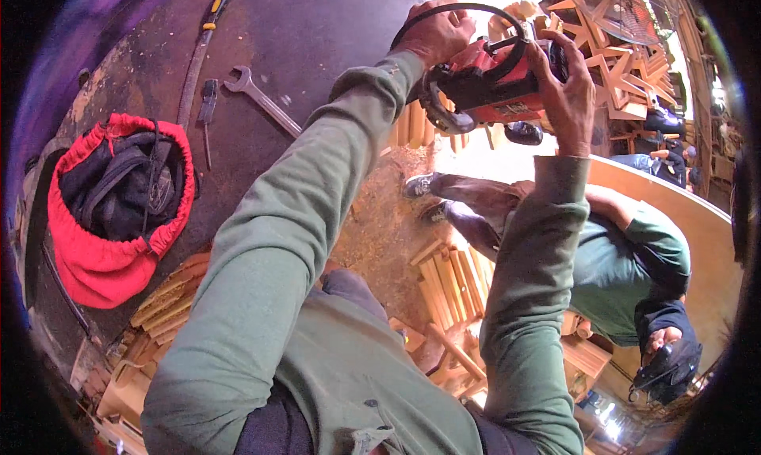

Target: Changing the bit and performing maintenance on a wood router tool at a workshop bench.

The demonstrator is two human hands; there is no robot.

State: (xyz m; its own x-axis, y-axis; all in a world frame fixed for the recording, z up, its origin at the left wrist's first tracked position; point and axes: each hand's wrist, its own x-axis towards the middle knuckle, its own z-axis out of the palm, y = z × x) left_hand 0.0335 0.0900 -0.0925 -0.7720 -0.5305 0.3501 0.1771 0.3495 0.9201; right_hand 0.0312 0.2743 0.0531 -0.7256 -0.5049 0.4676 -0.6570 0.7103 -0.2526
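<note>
A red power tool (511,106) with black fittings lies on its side at the far edge of the dark worktable (317,19). Its black cord (476,7) arches over the top of it. My left hand (440,33), fingers curled, is closed at the tool's left end; its fingertips are partly hidden. On the other end, my right hand (569,90) grips the tool body with thumb and fingers bent around it. Left of my left forearm, a metal wrench (265,102) rests on the table.
A file (198,55) with a yellow-black handle and a small slim tool (208,122) lie left. A red drawstring bag (103,261) holds dark contents. Cut wood pieces (456,284) are stacked below. Another person (626,265) bends over at the right, near a curved wooden panel (697,225).
</note>
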